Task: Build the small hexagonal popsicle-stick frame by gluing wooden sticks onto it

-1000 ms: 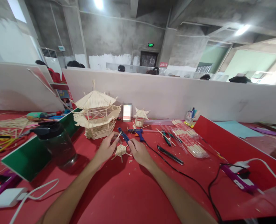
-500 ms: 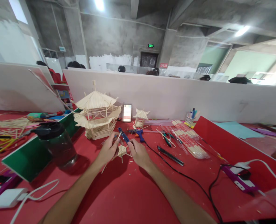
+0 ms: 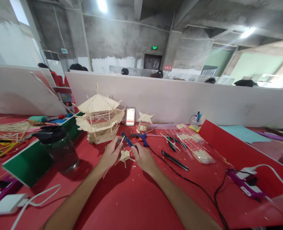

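A small six-sided stick frame [image 3: 125,155] lies flat on the red surface [image 3: 132,198], between the two hands and touching or nearly touching both. The left hand [image 3: 110,155] sits at nine o'clock from it, its grip narrowed to a pinch on a thin stick [image 3: 122,139] that slants up toward one o'clock. The right hand [image 3: 142,158] sits at three o'clock, its grip closed around a blue-handled tool [image 3: 126,139] whose end points to eleven o'clock. It may be a cutter or a pair of pliers, but it is too small to tell. The frame looks very light and brittle, made of slim sticks meeting at a hub, so it would likely slide at a nudge and snap or come apart at the joints if squeezed. The hub or the outer ring near a joint seems the safest place to hold it, with fingertips only. At eleven o'clock from the frame stands a large stick pagoda [image 3: 99,118], and at one o'clock a small pagoda [image 3: 144,120]. A blue glue gun [image 3: 141,137] lies just beyond the right hand. A dark bottle [image 3: 60,148] stands well off at nine o'clock, and packets of sticks [image 3: 194,143] lie at two o'clock.
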A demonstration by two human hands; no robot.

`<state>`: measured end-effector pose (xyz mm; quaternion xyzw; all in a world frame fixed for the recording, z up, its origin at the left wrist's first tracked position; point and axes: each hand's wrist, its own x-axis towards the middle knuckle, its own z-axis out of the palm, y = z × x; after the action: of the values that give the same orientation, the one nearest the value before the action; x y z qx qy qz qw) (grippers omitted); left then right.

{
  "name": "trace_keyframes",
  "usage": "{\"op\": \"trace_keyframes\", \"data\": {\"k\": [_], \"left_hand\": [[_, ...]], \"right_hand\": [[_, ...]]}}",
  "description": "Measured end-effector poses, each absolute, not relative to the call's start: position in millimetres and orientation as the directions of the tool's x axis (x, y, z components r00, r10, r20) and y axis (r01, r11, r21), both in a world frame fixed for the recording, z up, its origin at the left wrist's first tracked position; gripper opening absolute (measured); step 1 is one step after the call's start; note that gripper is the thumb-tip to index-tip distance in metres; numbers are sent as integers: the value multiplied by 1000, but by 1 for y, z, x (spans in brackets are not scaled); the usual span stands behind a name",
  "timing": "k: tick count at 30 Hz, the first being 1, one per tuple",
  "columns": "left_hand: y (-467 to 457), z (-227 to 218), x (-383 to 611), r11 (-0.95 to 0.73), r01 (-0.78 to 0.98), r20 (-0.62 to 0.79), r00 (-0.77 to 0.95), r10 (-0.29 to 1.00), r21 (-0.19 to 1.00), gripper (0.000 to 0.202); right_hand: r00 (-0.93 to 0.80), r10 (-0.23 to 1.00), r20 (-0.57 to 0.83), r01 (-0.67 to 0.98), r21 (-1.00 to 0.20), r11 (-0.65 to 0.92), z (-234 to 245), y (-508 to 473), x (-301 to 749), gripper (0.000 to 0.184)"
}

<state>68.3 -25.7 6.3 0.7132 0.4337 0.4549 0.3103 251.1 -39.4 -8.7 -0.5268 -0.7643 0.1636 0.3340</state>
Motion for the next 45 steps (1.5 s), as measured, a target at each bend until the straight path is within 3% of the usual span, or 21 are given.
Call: {"op": "trace_keyframes", "data": {"k": [11, 18, 24, 31, 36, 45], "left_hand": [[-29, 7, 74, -363, 227, 321, 201, 925, 904, 29], [-26, 4, 73, -396, 281, 355, 189, 916, 874, 23], [-24, 5, 71, -417, 407, 361, 210, 909, 813, 19], [-23, 5, 67, -368, 623, 271, 250, 930, 690, 20], [-19, -2, 66, -327, 606, 200, 269, 942, 725, 16], [-13, -12, 71, -271, 746, 178, 204, 963, 609, 17]], "right_hand": [[-256, 916, 308, 745, -541, 391, -7, -41, 251, 37], [-256, 933, 254, 782, -513, 354, -6, -41, 249, 43], [-295, 933, 204, 652, -671, 353, 0, -45, 251, 62], [-303, 949, -82, 542, -834, 101, 0, -47, 257, 80], [-339, 912, -230, 475, -879, -45, -6, -44, 262, 75], [-314, 901, -300, 392, -905, -164, -22, -40, 254, 70]]}}
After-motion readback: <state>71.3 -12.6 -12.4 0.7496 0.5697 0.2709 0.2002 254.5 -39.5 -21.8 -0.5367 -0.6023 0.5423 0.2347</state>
